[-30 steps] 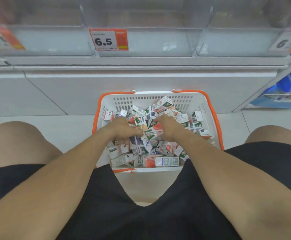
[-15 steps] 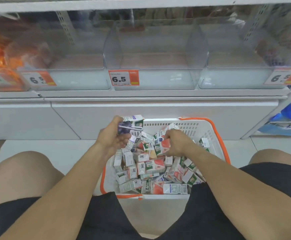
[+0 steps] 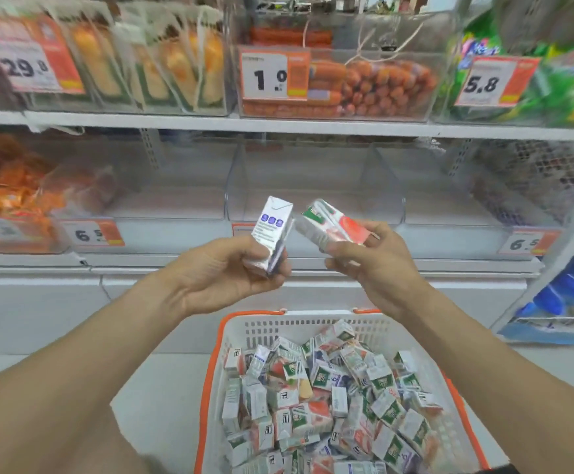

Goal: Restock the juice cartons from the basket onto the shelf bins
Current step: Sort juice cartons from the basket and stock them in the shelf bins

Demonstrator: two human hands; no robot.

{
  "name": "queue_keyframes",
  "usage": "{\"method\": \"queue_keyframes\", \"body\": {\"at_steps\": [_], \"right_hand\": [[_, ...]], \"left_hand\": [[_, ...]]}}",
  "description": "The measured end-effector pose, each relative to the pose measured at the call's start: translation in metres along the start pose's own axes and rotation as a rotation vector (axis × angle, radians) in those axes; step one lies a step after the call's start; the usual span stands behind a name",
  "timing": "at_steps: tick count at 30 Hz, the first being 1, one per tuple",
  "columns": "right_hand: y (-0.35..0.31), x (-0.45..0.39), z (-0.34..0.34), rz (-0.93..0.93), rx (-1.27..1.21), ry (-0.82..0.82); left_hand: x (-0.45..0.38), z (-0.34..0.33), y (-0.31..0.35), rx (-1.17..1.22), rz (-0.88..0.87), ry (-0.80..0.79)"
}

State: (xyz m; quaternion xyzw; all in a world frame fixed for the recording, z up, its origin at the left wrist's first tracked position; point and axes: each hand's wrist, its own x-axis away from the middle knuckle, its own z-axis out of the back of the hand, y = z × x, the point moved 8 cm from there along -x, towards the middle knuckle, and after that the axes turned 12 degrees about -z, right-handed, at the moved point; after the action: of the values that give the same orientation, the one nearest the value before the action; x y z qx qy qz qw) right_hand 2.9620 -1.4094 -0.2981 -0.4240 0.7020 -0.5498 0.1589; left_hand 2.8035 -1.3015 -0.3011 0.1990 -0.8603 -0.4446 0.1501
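Two hands are raised above the basket (image 3: 230, 340), each holding one juice carton: a purple-and-white carton (image 3: 271, 227) and a red-and-green carton (image 3: 330, 225). Inside the basket, loose cartons (image 3: 316, 398) are too many to count. Behind the basket, five price tags show on the shelves.

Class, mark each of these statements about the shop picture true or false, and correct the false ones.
1. The left hand holds a purple carton. True.
2. The right hand holds nothing. False: it grips a red and green carton.
3. The basket still holds many cartons. True.
4. The clear bin behind the two hands is full of cartons. False: no cartons show in it.
5. The basket's rim is blue. False: it is orange.
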Motion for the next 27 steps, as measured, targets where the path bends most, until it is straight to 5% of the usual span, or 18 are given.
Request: {"method": "queue_keyframes", "body": {"at_steps": [3,8,13,18,24,27], "right_hand": [[-0.004,0.009,-0.036,0.225,0.216,0.054],[0.0,0.002,-0.112,0.431,0.453,-0.099],[0.022,-0.022,-0.169,0.269,0.448,-0.356],[0.025,-0.054,-0.208,0.105,0.403,-0.572],[0.044,-0.077,-0.265,-0.07,0.765,-0.986],[0.05,-0.094,-0.285,-0.091,0.706,-0.989]], "left_hand": [[-0.002,0.008,-0.004,-0.128,0.027,-0.027],[-0.005,0.047,0.016,-0.109,-0.171,0.17],[0.008,0.102,0.054,-0.145,-0.299,0.274],[0.026,0.137,0.081,-0.123,-0.338,0.195],[0.037,0.158,0.089,-0.056,-0.313,0.115],[0.034,0.164,0.097,0.02,-0.342,0.152]]}}
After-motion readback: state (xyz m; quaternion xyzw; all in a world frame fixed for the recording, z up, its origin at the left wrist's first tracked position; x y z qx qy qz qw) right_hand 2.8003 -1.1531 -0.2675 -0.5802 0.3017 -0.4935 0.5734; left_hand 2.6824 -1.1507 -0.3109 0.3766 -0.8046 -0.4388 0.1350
